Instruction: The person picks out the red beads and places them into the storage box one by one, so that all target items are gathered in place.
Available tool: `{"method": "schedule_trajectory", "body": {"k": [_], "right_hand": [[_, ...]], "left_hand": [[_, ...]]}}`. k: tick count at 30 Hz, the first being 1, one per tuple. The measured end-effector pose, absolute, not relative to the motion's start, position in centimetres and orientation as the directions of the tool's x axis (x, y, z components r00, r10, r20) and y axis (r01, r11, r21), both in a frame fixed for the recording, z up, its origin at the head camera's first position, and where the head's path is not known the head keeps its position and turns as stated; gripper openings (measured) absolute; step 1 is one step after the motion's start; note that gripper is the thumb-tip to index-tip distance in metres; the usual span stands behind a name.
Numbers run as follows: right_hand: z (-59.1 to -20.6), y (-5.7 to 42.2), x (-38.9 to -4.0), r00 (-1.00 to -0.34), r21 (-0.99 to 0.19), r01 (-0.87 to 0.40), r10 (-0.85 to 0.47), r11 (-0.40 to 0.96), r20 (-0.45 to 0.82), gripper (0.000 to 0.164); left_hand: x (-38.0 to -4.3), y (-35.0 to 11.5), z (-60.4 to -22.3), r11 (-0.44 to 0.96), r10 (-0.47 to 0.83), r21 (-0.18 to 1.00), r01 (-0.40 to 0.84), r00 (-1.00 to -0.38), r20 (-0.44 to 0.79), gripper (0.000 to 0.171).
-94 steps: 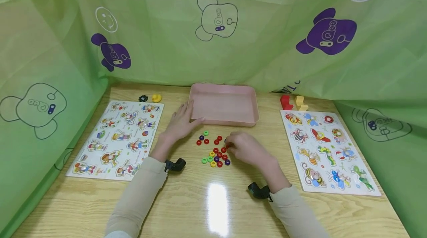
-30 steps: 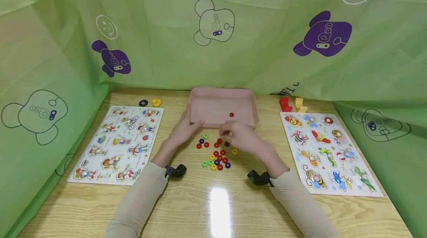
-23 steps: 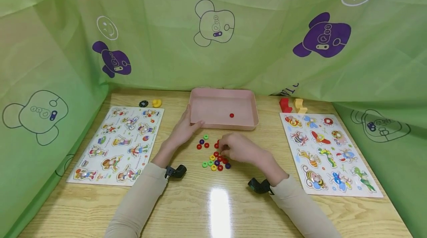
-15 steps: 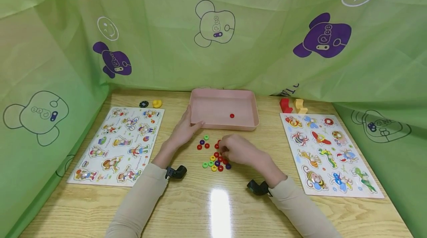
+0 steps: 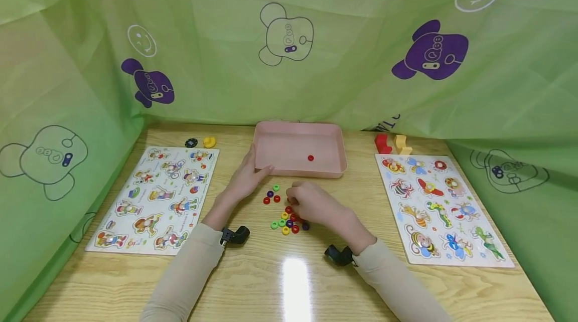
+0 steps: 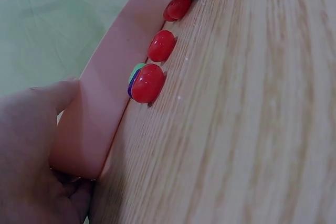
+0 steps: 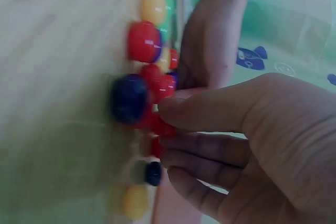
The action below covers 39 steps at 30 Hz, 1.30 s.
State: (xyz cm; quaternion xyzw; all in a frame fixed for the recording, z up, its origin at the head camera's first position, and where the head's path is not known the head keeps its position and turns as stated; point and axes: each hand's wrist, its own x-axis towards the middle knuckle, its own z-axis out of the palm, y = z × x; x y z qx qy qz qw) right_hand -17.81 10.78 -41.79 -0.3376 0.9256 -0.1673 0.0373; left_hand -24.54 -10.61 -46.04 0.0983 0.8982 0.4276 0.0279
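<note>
A shallow pink tray point(image 5: 302, 173) stands at the back with one red bead point(image 5: 310, 158) inside. My left hand point(image 5: 246, 176) holds its near left corner, thumb at the front rim and fingers along the side; the left wrist view shows the tray wall point(image 6: 105, 87) between them. Several ring-shaped beads in red, yellow, green and purple lie in front of the tray, among them a green bead point(image 5: 274, 224). Over this group, my right hand point(image 5: 313, 204) pinches a red bead point(image 7: 165, 125) between thumb and fingers, as the right wrist view shows. The hand covers some beads.
Picture puzzle boards lie at left point(image 5: 153, 201) and right point(image 5: 444, 211). Behind the left one are a black disc point(image 5: 191, 143) and a yellow duck point(image 5: 209, 142). A red block point(image 5: 383, 144) and a yellow block point(image 5: 402, 144) stand behind the right one. Green curtains surround the table.
A red bead now lies in the tray. My right hand rose near the tray's front edge, then came back down among the beads. My left hand has stayed at the tray corner.
</note>
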Motion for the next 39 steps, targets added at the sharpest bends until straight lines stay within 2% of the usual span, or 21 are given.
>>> {"method": "schedule_trajectory", "body": {"k": [7, 11, 18, 27, 32, 35, 39], "right_hand": [[-39.9, 10.6, -19.6, -0.826, -0.393, -0.546, -0.555, 0.740, 0.102, 0.015], [-39.1, 11.2, -21.5, -0.861, -0.405, -0.504, -0.477, 0.763, 0.175, 0.011], [-40.4, 13.3, -25.5, -0.918, -0.450, -0.386, -0.289, 0.805, 0.271, 0.016], [-42.8, 14.2, -26.9, -0.991, -0.482, -0.108, -0.054, 0.870, 0.125, 0.013], [-43.1, 14.5, -27.1, -0.990, -0.471, -0.104, -0.045, 0.876, 0.135, 0.010], [-43.0, 14.9, -27.1, -0.987, -0.477, -0.134, -0.076, 0.869, 0.139, 0.008], [-42.2, 15.2, -26.6, -0.977, -0.507, -0.205, -0.140, 0.837, 0.163, 0.013]], "left_hand": [[-24.6, -10.7, -46.1, 0.620, 0.203, 0.767, 0.165, -0.978, 0.047, 0.090], [-24.7, -10.8, -46.1, 0.621, 0.195, 0.768, 0.156, -0.980, 0.041, 0.090], [-24.5, -10.8, -46.1, 0.611, 0.203, 0.774, 0.165, -0.978, 0.048, 0.089], [-24.5, -10.7, -46.0, 0.595, 0.214, 0.784, 0.178, -0.975, 0.059, 0.089], [-24.6, -10.8, -46.1, 0.608, 0.205, 0.775, 0.173, -0.977, 0.057, 0.088], [-24.5, -10.9, -46.1, 0.611, 0.206, 0.772, 0.172, -0.977, 0.055, 0.088], [-24.5, -11.0, -46.1, 0.605, 0.210, 0.778, 0.170, -0.976, 0.050, 0.088]]}}
